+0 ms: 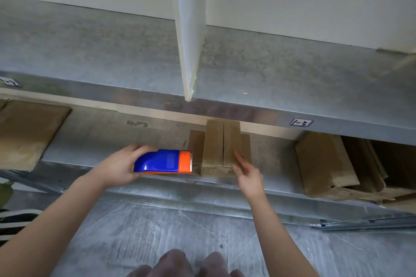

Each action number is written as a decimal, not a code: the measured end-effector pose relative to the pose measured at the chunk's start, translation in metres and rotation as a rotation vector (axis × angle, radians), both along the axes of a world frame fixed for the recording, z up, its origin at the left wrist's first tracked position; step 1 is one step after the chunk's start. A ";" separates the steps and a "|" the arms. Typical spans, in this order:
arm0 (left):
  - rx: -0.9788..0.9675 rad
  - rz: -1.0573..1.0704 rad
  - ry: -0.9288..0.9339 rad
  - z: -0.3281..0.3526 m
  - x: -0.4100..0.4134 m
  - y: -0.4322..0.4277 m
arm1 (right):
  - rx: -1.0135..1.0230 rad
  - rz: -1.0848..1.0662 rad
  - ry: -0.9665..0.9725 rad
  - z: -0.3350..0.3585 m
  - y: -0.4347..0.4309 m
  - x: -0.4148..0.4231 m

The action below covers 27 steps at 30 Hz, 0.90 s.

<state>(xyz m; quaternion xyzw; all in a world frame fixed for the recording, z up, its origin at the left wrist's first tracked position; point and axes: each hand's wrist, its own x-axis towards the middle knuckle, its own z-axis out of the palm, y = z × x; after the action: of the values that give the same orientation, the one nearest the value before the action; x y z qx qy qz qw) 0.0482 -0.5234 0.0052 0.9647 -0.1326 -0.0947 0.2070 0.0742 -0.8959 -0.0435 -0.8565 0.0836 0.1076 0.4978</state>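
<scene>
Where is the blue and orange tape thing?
In the head view, left of centre: the left hand grips the tape dispenser, its orange end beside the cardboard box on the lower shelf.

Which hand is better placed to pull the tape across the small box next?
Left. The left hand grips the tape dispenser, its toothed edge right beside the cardboard box. The right hand holds no tool; its straight fingers rest on the box's right side, likely steadying it.

A label [301, 122] on the shelf edge [258, 116] reads "1-3".
</scene>
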 end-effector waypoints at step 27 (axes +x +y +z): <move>0.363 0.016 0.056 0.012 0.010 -0.043 | 0.081 -0.070 0.010 -0.012 0.005 0.005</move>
<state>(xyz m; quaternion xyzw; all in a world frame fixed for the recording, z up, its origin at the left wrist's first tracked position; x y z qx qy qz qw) 0.0579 -0.5666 0.0172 0.9842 -0.0999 -0.1422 0.0337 0.0790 -0.8912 -0.0556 -0.8317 0.1115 0.0978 0.5350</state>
